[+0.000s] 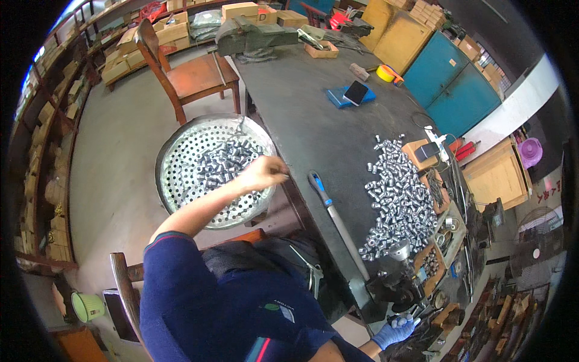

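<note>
My bare left hand (263, 173) hangs over the right rim of a round perforated metal pan (181, 142), its fingers curled and smeared by motion; whether they hold anything I cannot make out. In the pan lies a heap of small grey metal cylindrical fittings (226, 163). My right hand (393, 332), in a blue glove, is at the lower right beside a dark metal bench device (395, 289). Its fingers are drawn together around something small at the tips that I cannot identify. A large pile of similar shiny fittings (398, 199) covers the right of the dark workbench (301, 108).
A blue-handled file (338, 223) lies along the bench's near edge. A phone (356, 92) rests on a blue box. A bench vise (256, 41) sits at the far corner, beside a wooden chair (193, 78). Small boxes (429, 265) with parts line the right side.
</note>
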A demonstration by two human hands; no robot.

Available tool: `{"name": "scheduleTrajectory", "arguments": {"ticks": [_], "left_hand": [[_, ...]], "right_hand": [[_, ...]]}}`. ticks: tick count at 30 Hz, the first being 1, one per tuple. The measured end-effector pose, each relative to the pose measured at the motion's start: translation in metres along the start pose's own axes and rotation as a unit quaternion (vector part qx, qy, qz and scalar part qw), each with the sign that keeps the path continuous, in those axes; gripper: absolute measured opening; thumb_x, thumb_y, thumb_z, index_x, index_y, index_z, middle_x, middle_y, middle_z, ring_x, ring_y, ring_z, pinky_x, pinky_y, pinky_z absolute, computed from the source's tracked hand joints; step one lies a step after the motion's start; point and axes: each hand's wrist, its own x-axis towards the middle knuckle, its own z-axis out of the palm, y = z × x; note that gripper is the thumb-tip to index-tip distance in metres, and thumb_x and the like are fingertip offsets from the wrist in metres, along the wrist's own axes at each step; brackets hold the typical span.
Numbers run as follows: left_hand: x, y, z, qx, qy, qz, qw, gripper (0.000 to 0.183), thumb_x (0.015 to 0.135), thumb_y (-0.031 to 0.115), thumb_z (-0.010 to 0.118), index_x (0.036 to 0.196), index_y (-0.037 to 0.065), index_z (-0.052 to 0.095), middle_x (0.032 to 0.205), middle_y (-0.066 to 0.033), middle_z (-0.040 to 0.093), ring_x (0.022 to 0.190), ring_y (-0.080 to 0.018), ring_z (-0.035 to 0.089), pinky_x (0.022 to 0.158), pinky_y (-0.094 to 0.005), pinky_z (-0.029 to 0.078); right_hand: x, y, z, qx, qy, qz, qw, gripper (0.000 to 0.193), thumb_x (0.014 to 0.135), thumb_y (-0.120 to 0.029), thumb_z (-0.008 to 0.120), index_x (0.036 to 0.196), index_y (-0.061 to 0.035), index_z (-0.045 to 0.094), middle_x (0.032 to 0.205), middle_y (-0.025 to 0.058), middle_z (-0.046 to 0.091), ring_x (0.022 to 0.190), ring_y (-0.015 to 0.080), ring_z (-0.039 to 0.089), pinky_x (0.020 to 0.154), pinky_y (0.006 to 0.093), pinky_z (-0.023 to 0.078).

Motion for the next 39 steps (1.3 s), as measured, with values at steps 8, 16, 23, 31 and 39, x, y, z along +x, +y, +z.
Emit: {"name": "scheduleTrajectory", "arguments": {"ticks": [8, 16, 23, 31, 39], "left_hand": [[-0.038, 0.048, 0.002, 0.347, 0.103, 0.136, 0.922, 0.014, 0.070, 0.006, 0.057, 0.083, 0.001, 0.058, 0.080, -0.0156, 0.058, 0.073, -0.0316, 0.059, 0.066, -0.0395, 0.047], [-0.067, 0.013, 0.208, 0.325, -0.442, 0.349, 0.760, 0.034, 0.069, 0.010, 0.058, 0.102, 0.006, 0.054, 0.093, -0.0146, 0.052, 0.087, -0.0301, 0.054, 0.079, -0.0431, 0.042], [-0.070, -0.021, 0.279, 0.347, -0.565, 0.512, 0.546, 0.046, 0.062, 0.012, 0.064, 0.107, 0.008, 0.054, 0.101, -0.0088, 0.055, 0.099, -0.0245, 0.051, 0.084, -0.0469, 0.040], [-0.065, -0.018, 0.295, 0.317, -0.542, 0.549, 0.551, 0.024, 0.057, 0.014, 0.065, 0.079, 0.008, 0.059, 0.084, -0.0060, 0.057, 0.089, -0.0230, 0.053, 0.073, -0.0412, 0.042], [-0.060, 0.029, 0.174, 0.319, -0.368, 0.584, 0.650, 0.011, 0.068, 0.014, 0.053, 0.078, 0.009, 0.054, 0.076, -0.0028, 0.050, 0.081, -0.0180, 0.051, 0.079, -0.0378, 0.036]], "right_hand": [[-0.027, 0.010, 0.079, -0.094, 0.166, -0.082, 0.978, 0.032, 0.092, -0.033, 0.041, 0.064, -0.0183, 0.040, 0.047, -0.0077, 0.028, 0.035, 0.0031, 0.020, 0.030, 0.0203, 0.017], [-0.018, 0.010, 0.044, -0.003, 0.050, -0.036, 0.998, 0.037, 0.091, -0.036, 0.043, 0.076, -0.0026, 0.053, 0.049, -0.0023, 0.040, 0.039, 0.0066, 0.035, 0.034, 0.0205, 0.030], [-0.027, 0.009, 0.050, -0.109, 0.118, -0.080, 0.984, 0.031, 0.087, -0.033, 0.052, 0.079, -0.0038, 0.055, 0.054, -0.0005, 0.048, 0.042, 0.0057, 0.042, 0.039, 0.0198, 0.033], [-0.044, 0.003, 0.073, -0.393, 0.225, -0.291, 0.843, 0.013, 0.078, -0.014, 0.060, 0.080, -0.0018, 0.061, 0.068, 0.0014, 0.057, 0.061, 0.0065, 0.051, 0.054, 0.0193, 0.041], [-0.116, 0.092, 0.114, -0.471, -0.269, 0.153, 0.826, 0.028, 0.072, -0.022, 0.063, 0.085, 0.0029, 0.064, 0.104, 0.0146, 0.060, 0.089, 0.0172, 0.056, 0.079, 0.0289, 0.043]]}}
